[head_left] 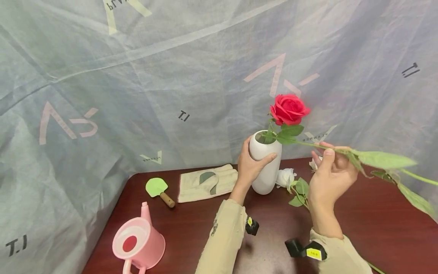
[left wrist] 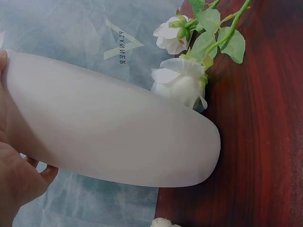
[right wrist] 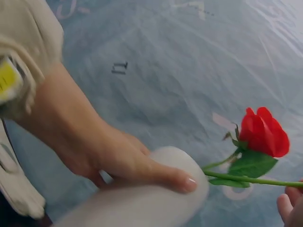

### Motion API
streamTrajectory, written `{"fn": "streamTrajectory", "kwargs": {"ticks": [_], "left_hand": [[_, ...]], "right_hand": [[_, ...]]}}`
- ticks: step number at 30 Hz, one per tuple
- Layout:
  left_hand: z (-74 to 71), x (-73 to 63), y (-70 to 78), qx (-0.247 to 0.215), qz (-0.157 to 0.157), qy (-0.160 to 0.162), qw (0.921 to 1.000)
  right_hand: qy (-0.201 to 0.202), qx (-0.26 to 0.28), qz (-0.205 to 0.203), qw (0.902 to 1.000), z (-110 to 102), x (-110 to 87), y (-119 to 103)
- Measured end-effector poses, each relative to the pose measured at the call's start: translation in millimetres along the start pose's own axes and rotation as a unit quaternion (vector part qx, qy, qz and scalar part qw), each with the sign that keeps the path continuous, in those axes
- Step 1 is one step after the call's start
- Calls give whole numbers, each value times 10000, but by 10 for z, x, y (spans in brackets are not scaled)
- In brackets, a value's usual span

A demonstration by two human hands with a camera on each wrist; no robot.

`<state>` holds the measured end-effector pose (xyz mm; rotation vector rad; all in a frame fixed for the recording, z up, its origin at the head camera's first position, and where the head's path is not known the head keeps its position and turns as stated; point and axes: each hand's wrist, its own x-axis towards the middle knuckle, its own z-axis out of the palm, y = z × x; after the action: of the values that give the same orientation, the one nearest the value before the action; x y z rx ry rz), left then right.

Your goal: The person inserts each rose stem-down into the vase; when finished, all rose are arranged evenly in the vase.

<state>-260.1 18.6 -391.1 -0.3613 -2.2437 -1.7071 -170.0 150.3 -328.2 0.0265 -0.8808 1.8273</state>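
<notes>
My left hand (head_left: 252,163) grips the white vase (head_left: 268,167) below its rim, thumb across the front. Tilted, the vase fills much of the left wrist view. A red rose (head_left: 289,110) leans above its mouth, the stem curving down to the opening. Between thumb and fingers my right hand (head_left: 333,180) pinches a long green leafy stem (head_left: 309,144). One end reaches the vase mouth by the rose; the other leaves the head view at the right. White roses (left wrist: 180,82) lie beside the vase base, with green leaves (head_left: 301,186) toward my right wrist.
On the dark red table (head_left: 205,228), a pink watering can (head_left: 150,243) stands at the front left. Behind it lies a small green shovel (head_left: 157,186) with a wooden handle. Beige gloves (head_left: 195,186) rest left of the vase. A grey printed sheet (head_left: 212,95) hangs behind.
</notes>
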Motion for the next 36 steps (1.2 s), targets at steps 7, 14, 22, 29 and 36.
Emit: {"fn": "streamTrajectory", "kwargs": {"ticks": [7, 14, 22, 29, 36], "left_hand": [[7, -2, 16, -12, -10, 32, 10000], [3, -5, 0, -62, -4, -65, 10000], [11, -3, -2, -1, -43, -36, 10000], [9, -3, 0, -31, -18, 6, 10000], [8, -4, 0, -27, -9, 22, 10000]], "right_hand": [[-622, -667, 198, 9956, 73, 204, 21], [-1713, -2059, 203, 9633, 203, 228, 107], [-2522, -3702, -389, 8932, 265, 168, 169], [-3046, -4381, -630, 8434, 290, 184, 216], [-3127, -4731, -334, 8230, 320, 220, 279]]}}
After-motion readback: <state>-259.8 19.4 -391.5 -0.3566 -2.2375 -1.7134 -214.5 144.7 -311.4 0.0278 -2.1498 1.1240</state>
